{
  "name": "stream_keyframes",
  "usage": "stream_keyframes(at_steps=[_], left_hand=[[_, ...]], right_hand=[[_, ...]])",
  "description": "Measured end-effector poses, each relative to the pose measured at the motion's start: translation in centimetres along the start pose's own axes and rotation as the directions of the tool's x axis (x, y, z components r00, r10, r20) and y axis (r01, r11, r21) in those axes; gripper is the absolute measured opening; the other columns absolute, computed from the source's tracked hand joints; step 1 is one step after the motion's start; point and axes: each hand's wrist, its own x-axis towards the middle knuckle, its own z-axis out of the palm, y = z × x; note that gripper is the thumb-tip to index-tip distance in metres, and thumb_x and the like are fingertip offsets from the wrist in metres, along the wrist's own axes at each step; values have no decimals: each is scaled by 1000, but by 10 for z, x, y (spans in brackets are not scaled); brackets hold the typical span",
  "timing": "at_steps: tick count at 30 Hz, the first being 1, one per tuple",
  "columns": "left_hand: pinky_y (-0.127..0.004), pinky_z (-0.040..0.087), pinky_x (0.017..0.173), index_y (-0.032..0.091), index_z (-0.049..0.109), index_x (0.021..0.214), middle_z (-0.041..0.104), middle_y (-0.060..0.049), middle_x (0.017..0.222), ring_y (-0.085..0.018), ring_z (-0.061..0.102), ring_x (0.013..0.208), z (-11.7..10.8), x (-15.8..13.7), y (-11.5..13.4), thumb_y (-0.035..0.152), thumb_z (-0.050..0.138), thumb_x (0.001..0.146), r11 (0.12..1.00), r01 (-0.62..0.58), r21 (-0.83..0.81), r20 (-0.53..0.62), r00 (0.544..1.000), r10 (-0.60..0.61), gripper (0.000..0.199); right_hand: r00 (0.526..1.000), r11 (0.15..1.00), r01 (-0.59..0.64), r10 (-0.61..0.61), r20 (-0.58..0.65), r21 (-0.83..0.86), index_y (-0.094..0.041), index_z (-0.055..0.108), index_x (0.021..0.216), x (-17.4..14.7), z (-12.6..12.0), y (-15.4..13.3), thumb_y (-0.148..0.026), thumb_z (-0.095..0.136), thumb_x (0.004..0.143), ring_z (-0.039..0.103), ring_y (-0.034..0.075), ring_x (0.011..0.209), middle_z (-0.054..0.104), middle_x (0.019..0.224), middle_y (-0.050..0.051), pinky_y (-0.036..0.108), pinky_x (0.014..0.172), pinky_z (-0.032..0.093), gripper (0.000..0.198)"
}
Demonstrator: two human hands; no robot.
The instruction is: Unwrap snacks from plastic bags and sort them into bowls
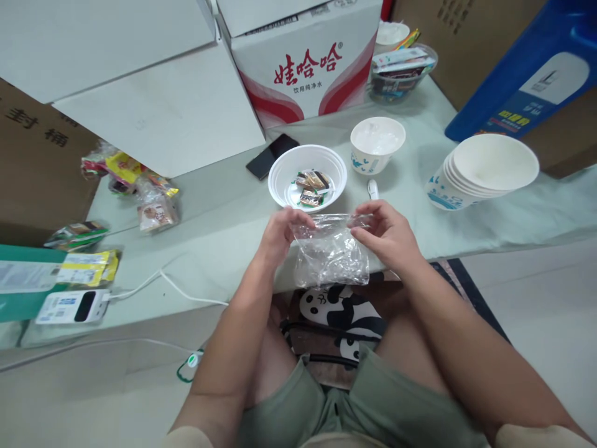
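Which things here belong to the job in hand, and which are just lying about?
Apparently in use:
clear plastic bag, in left hand and right hand
round white bowl of gold-wrapped snacks

Probably lying about:
flat black phone
white rectangular power bank
blue plastic bottle

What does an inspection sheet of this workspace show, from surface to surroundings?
Surface: pale green covering.
Things in hand: clear plastic bag, just in front of a white bowl holding wrapped snacks.
Clutter: dark phone, stacked paper bowls, snack packets.
Hands: left hand and right hand each pinch the bag near its top.
Cables: white cable plugged into a power bank.
Surroundings: printed carton; blue container at right.
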Motion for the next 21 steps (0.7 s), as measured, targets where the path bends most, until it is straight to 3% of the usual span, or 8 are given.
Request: stream_keyframes(at_steps=[2,3,7,10,12,14,17,21], left_hand=[[-29,55,73,18,64,76,66,-2,77,-16,69,77,-1,-1,0,41,74,72,996,-79,47,21,997,78,25],[-29,56,75,19,62,80,66,-1,82,-16,69,81,-2,-2,1,32,76,70,992,-110,59,46,993,108,22],[-29,58,74,27,53,108,63,1,103,-16,71,87,-1,-6,4,20,78,67,987,-154,-35,63,986,156,48],[-30,58,77,32,48,126,66,-2,114,-19,73,94,3,-8,6,22,84,65,991,-87,-104,73,993,95,71],[-31,57,78,25,57,119,70,-6,109,-20,72,92,6,-9,7,26,86,67,997,9,-82,146,989,3,60],[-28,55,74,18,66,102,72,-6,95,-16,69,83,9,-9,5,28,82,73,998,66,-15,185,981,-62,35],[-23,51,66,16,67,89,69,-2,81,-10,63,70,12,-8,4,28,74,78,998,52,41,120,991,-57,17],[-21,49,56,20,63,95,60,6,68,-7,56,55,11,-8,5,26,71,79,991,78,108,15,997,-80,19]], right_hand=[[995,990,-96,93,39,107,-30,58,121,1,1,0,-28,84,65,70,20,91,70,108,4,34,75,58,62],[987,980,-147,137,79,134,-30,56,124,1,1,-1,-28,85,63,70,21,94,70,110,4,35,75,58,68],[955,960,-257,235,182,109,-22,64,89,0,4,-2,-30,80,68,70,21,89,73,97,5,36,78,58,27],[966,941,-252,232,112,225,-23,56,78,0,6,-2,-31,76,73,70,18,78,73,86,1,35,75,58,22],[969,916,-246,234,76,317,-25,55,83,0,7,-2,-33,77,73,71,17,76,73,87,-1,35,74,59,26],[965,911,-263,242,105,317,-26,57,92,0,8,-3,-35,80,71,72,18,81,75,90,-1,37,78,60,32],[952,946,-276,245,181,169,-23,65,95,0,7,-4,-37,81,72,73,20,88,76,94,4,36,80,60,31],[955,964,-262,252,160,43,-22,67,94,2,5,-2,-44,76,77,67,15,62,70,71,0,26,54,55,29]])
